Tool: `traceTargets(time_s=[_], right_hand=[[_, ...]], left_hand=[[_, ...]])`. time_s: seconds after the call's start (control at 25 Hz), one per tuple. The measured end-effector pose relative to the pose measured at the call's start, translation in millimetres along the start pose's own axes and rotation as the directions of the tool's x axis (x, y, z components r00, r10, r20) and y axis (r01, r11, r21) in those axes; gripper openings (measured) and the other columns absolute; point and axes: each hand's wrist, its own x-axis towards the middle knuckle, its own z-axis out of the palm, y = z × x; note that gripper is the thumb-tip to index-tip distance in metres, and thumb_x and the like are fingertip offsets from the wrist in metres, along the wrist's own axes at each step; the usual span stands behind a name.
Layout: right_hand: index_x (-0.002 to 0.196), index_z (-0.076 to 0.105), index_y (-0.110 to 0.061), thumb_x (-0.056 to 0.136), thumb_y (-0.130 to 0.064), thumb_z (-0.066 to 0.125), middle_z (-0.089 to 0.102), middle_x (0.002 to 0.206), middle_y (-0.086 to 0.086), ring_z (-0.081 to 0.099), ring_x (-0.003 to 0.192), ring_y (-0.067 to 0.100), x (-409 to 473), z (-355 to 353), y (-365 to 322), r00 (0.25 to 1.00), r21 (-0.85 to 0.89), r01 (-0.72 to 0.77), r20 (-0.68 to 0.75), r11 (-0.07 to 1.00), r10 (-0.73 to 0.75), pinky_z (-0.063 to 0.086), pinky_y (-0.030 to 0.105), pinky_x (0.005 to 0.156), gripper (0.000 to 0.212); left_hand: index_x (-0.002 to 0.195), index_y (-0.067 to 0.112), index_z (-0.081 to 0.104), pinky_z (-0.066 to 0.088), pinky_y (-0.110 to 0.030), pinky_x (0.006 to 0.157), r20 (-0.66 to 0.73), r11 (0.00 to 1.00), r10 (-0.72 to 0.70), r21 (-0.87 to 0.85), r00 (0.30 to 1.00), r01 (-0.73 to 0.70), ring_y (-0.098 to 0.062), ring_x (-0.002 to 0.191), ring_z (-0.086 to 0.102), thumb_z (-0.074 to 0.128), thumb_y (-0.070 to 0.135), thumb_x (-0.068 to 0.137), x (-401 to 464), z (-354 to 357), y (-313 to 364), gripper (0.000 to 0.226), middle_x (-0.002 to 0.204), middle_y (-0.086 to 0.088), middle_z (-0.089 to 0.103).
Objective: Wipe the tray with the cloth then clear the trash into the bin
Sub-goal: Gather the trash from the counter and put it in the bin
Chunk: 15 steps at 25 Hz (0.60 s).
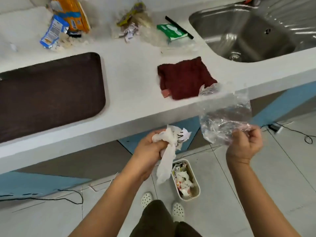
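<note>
White countertop (133, 72) runs across the upper half of the view, seen from above by a person standing at its front edge, with pale floor tiles (256, 194) below. On the counter's left lies a dark brown tray (49, 93), its surface bare. To its right, near the counter's front edge, a dark red cloth (184, 77) lies spread flat, untouched by either hand. A steel sink (248, 35) is set into the counter at the upper right.

Along the back of the counter, trash is scattered: an orange wrapper (75, 12), a blue and white packet (53, 33) just beside it, a pile of torn paper scraps and wrappers (133, 23), and a green packet (171, 31) with a black stick (179, 27) lying across its far edge.

Both arms reach forward below the counter edge. The left hand (150, 149) is clenched around crumpled white paper (167, 151), one long strip hanging down from the fist. The right hand (244, 144) pinches the edge of a clear plastic bag (225, 120), which billows up to the counter edge and the cloth's corner.

On the floor, directly under the left hand's hanging paper, stands a small cream bin (196, 185) already holding wrappers and paper. White perforated shoes (147, 199) show just beside the bin
</note>
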Motion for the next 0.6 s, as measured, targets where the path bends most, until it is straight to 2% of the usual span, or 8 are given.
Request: traceTargets(time_s=[0.12, 0.28, 0.36, 0.4, 0.44, 0.48, 0.56, 0.6], right_hand=[[0.054, 0.057, -0.029, 0.056, 0.000, 0.045, 0.048, 0.051, -0.016, 0.039, 0.051, 0.008, -5, -57, 33, 0.993, -0.011, -0.064, -0.104, 0.998, 0.063, 0.029, 0.025, 0.045, 0.031], [0.053, 0.057, -0.030, 0.057, 0.005, 0.040, 0.052, 0.052, -0.017, 0.042, 0.051, 0.002, -29, -115, 92, 0.959, -0.122, -0.239, -0.185, 0.963, 0.214, 0.032, 0.019, 0.045, 0.040], [0.054, 0.057, -0.030, 0.058, 0.003, 0.043, 0.054, 0.057, -0.018, 0.045, 0.052, 0.000, -46, -141, 133, 0.920, -0.232, -0.374, -0.216, 0.898, 0.328, 0.035, 0.017, 0.043, 0.037], [0.056, 0.058, -0.031, 0.061, 0.002, 0.047, 0.057, 0.062, -0.018, 0.048, 0.054, 0.001, -54, -151, 153, 0.894, -0.305, -0.443, -0.221, 0.843, 0.390, 0.038, 0.016, 0.043, 0.034], [0.059, 0.059, -0.030, 0.065, 0.001, 0.052, 0.059, 0.069, -0.015, 0.051, 0.058, 0.005, -62, -157, 168, 0.870, -0.398, -0.493, -0.224, 0.774, 0.439, 0.041, 0.015, 0.046, 0.032], [0.064, 0.060, -0.028, 0.070, 0.003, 0.057, 0.060, 0.076, -0.007, 0.052, 0.064, 0.012, -69, -163, 184, 0.845, -0.486, -0.528, -0.221, 0.696, 0.487, 0.043, 0.014, 0.051, 0.031], [0.079, 0.063, -0.013, 0.078, 0.007, 0.060, 0.060, 0.089, 0.009, 0.052, 0.074, 0.023, -84, -178, 221, 0.782, -0.597, -0.593, -0.268, 0.540, 0.562, 0.045, 0.019, 0.060, 0.020], [0.084, 0.063, -0.008, 0.079, 0.005, 0.060, 0.060, 0.093, 0.011, 0.052, 0.077, 0.025, -89, -185, 239, 0.753, -0.636, -0.617, -0.305, 0.464, 0.583, 0.046, 0.024, 0.066, 0.015]], left_hand=[[0.095, 0.024, 0.061, 0.047, -0.028, 0.066, -0.052, 0.973, -0.179, 0.136, 0.982, 0.185, -0.017, 0.074, 0.056, 0.050, 0.002, 0.089, 12, 13, -60, 0.026, 0.084, -0.004, 0.062], [0.080, 0.024, 0.061, 0.039, -0.022, 0.056, -0.122, 0.899, -0.377, 0.193, 0.918, 0.394, -0.013, 0.061, 0.052, 0.048, 0.003, 0.090, 51, 24, -124, 0.027, 0.069, -0.003, 0.059], [0.087, 0.013, 0.063, 0.038, -0.017, 0.045, -0.137, 0.880, -0.420, 0.180, 0.897, 0.439, -0.009, 0.046, 0.051, 0.045, -0.001, 0.089, 80, 29, -150, 0.024, 0.058, -0.011, 0.060], [0.095, 0.006, 0.064, 0.037, -0.015, 0.042, -0.160, 0.873, -0.430, 0.177, 0.889, 0.454, -0.009, 0.043, 0.049, 0.044, -0.003, 0.089, 96, 33, -163, 0.022, 0.063, -0.023, 0.062], [0.105, -0.002, 0.062, 0.039, -0.017, 0.043, -0.179, 0.866, -0.441, 0.174, 0.880, 0.469, -0.013, 0.046, 0.049, 0.045, -0.004, 0.088, 110, 34, -176, 0.024, 0.082, -0.035, 0.062], [0.110, -0.007, 0.059, 0.043, -0.021, 0.048, -0.190, 0.858, -0.459, 0.161, 0.868, 0.488, -0.018, 0.052, 0.051, 0.046, -0.004, 0.088, 124, 35, -188, 0.026, 0.102, -0.039, 0.058], [0.115, -0.004, 0.057, 0.052, -0.032, 0.069, -0.161, 0.847, -0.486, 0.154, 0.859, 0.508, -0.026, 0.076, 0.058, 0.047, -0.004, 0.089, 153, 38, -218, 0.028, 0.121, -0.033, 0.055], [0.119, -0.002, 0.054, 0.051, -0.038, 0.080, -0.146, 0.843, -0.493, 0.164, 0.858, 0.512, -0.029, 0.089, 0.059, 0.047, -0.003, 0.089, 167, 38, -232, 0.031, 0.125, -0.028, 0.055]])
